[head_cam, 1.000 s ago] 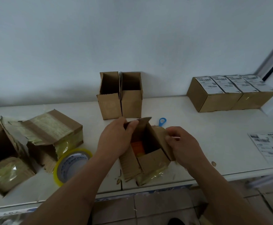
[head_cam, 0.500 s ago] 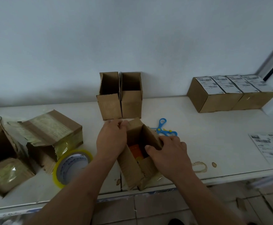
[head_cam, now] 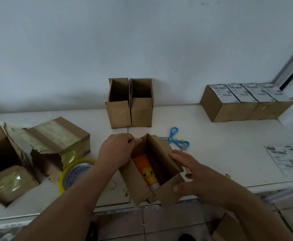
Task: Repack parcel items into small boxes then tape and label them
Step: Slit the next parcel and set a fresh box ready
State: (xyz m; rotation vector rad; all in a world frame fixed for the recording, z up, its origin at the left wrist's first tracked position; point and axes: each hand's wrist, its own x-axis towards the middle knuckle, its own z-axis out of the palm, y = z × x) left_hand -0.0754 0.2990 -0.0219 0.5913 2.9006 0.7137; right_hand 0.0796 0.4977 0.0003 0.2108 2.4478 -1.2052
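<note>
Nearest me, at the front edge of the worktop (head_cam: 229, 136), my two hands hold a small open box (head_cam: 166, 192) tilted toward me. The right hand (head_cam: 199, 180) has its grip clamped on the near right corner — thumb on the front wall, fingers along the right wall. The left hand (head_cam: 117, 152) has its fingers curled over the far left rim, gripping it. Inside the box lies an orange tube (head_cam: 145, 170) with a yellow duck face and a white cap; any brand print on it is too small for me to read.

Left of my forearm sits a roll of tape (head_cam: 72, 173) with a yellow rim, its blue lettering blurred. Past it are two torn parcel boxes (head_cam: 55, 141) wrapped in yellowish tape, the leftmost cut off by the frame edge. Just behind the held box lie blue scissors (head_cam: 176, 139), their blades partly hidden by its corner.

At the right edge, a sheet of labels (head_cam: 285, 159) shows barcodes only — text illegible, sheet cut off. Against the wall stand two empty open boxes (head_cam: 131, 112), touching side by side. Far right, a row of four closed boxes (head_cam: 238, 108) carries white barcode labels on top, unreadable from here.
</note>
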